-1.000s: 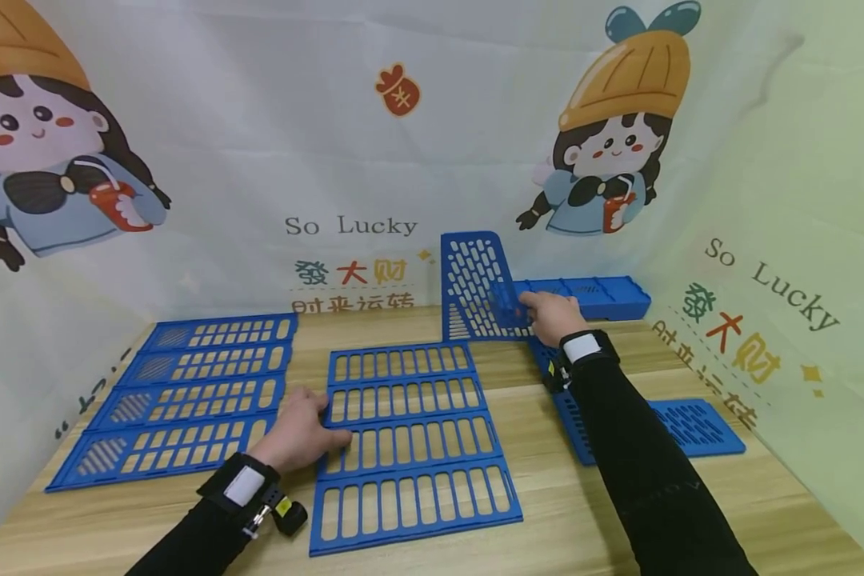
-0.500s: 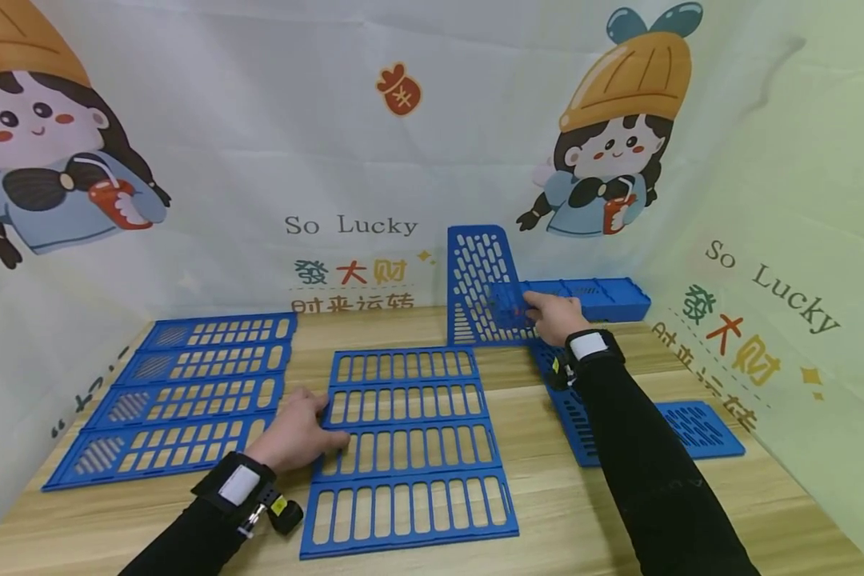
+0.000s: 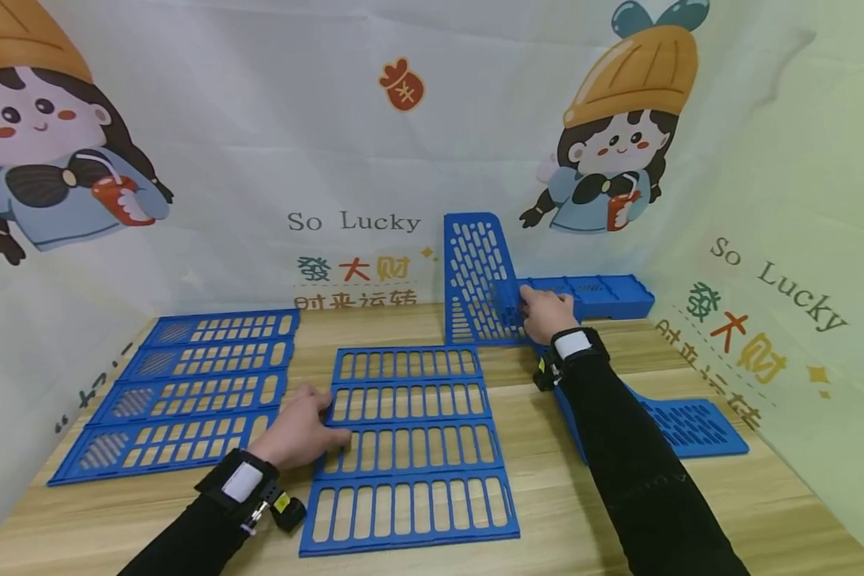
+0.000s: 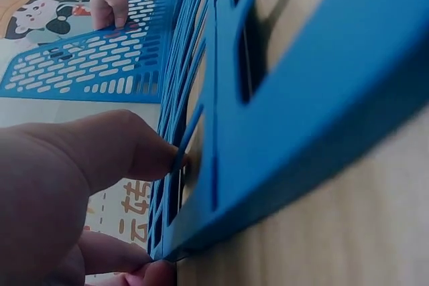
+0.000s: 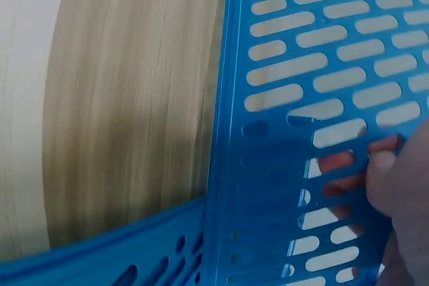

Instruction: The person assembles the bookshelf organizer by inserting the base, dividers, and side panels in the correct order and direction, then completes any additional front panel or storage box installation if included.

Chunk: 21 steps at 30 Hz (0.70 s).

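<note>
At the left edge of a blue slotted grid panel [image 3: 412, 422] lying flat, my left hand [image 3: 298, 430] pinches that edge. In the left wrist view the thumb reaches into a slot while the other fingers lie along the outer edge. My right hand [image 3: 550, 314] grips the sloped edge of a blue perforated side panel [image 3: 478, 280], which stands upright near the back. Close up in the right wrist view, fingertips show through the slots of this side panel [image 5: 268, 159]. Its lower edge meets another blue perforated piece [image 5: 154, 246], mostly hidden under my right arm in the head view.
Several blue slotted panels [image 3: 180, 392] lie in a flat stack of rows at the left. Behind the right hand are blue stacked pieces [image 3: 615, 298]. A perforated panel [image 3: 698, 428] lies at the right. Printed cloth [image 3: 360, 160] walls in the wooden table [image 3: 547, 512].
The upright side panel's top edge has risen a little, with my right hand still gripping it. My left hand has stayed on the grid panel, which has shifted slightly.
</note>
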Each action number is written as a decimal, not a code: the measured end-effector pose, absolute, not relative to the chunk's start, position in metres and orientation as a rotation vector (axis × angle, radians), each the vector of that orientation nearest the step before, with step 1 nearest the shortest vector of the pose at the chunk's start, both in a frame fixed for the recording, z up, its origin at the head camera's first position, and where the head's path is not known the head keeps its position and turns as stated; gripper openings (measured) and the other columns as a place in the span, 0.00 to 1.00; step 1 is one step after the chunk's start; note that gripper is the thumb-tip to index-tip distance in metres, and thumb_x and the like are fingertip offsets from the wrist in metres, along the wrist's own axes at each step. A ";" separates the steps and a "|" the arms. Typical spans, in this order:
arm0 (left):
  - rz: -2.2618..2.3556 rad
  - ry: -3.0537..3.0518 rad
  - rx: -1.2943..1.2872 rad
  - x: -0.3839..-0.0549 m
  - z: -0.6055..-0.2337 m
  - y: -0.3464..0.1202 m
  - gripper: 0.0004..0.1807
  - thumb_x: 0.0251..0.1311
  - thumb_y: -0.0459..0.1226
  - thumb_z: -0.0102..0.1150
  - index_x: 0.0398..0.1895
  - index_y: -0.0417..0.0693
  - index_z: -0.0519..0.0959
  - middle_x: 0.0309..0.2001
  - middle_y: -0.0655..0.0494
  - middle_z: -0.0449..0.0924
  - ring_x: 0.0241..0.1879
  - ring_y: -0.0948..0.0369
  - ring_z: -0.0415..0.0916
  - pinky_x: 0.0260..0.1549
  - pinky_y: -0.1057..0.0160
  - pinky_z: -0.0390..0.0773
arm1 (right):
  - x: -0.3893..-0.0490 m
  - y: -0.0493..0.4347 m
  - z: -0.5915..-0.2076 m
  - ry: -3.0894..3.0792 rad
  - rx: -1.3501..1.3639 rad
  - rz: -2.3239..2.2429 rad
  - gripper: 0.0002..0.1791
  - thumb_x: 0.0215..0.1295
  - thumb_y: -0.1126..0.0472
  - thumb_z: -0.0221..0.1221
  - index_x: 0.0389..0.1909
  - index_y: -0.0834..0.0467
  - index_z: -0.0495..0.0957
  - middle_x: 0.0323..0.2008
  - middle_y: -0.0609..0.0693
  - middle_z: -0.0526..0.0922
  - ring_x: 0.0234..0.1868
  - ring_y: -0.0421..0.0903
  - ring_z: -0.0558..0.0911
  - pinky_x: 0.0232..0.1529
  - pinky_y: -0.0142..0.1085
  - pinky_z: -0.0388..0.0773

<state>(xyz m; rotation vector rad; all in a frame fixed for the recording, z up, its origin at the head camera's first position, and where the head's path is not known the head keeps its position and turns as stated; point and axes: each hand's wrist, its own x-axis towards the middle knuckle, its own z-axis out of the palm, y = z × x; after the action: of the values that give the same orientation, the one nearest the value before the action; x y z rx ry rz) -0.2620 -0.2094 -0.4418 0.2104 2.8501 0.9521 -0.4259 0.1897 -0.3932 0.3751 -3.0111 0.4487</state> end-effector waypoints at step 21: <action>0.950 2.853 0.153 -0.260 -0.444 -0.200 0.48 0.65 0.45 0.75 0.78 0.22 0.66 0.57 0.34 0.70 0.46 0.49 0.74 0.50 0.48 0.82 | -0.405 0.139 -0.409 -2.858 0.356 0.495 0.22 0.85 0.55 0.60 0.73 0.58 0.78 0.63 0.63 0.84 0.63 0.62 0.84 0.65 0.59 0.77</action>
<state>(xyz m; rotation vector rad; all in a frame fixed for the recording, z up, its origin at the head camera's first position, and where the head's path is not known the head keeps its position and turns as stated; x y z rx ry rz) -0.2604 -0.1998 -0.4438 0.1527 2.8532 0.9505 -0.4046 0.1392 -0.4092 0.3559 -2.8581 0.4947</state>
